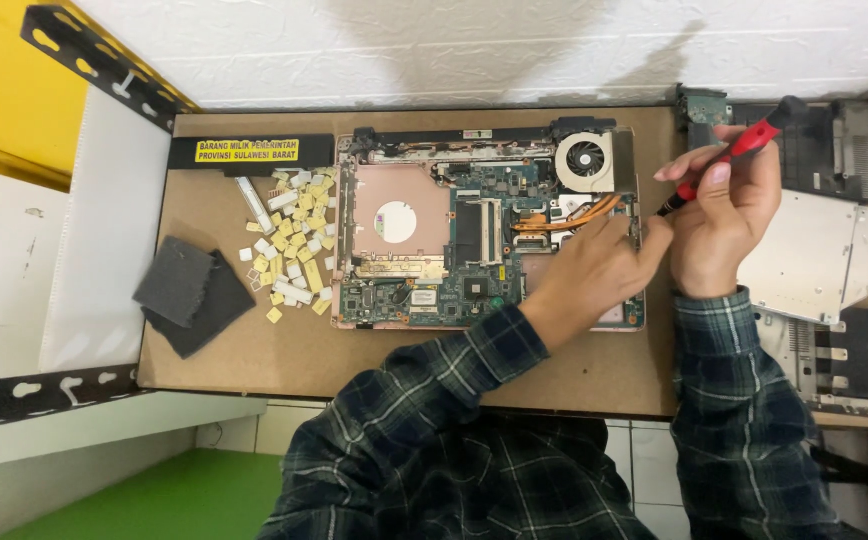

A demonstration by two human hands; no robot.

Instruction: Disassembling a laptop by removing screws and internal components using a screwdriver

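Fingers [744, 165] of the right hand [724, 215] grip a red screwdriver [744, 150]; left hand [594, 275] presses the laptop motherboard [434, 250], curled.

A laptop mainboard [434, 245] is laid at the middle of a board [254, 350]; a fan [586, 158] is seated at its far right corner; loose keycaps [294, 235] are scattered just left of it; two foam pads [189, 295] are stacked further left, overlapping; a drive casing [814, 255] is placed to the right, beyond the board's edge; a labelled strip [249, 151] is set at the far left.
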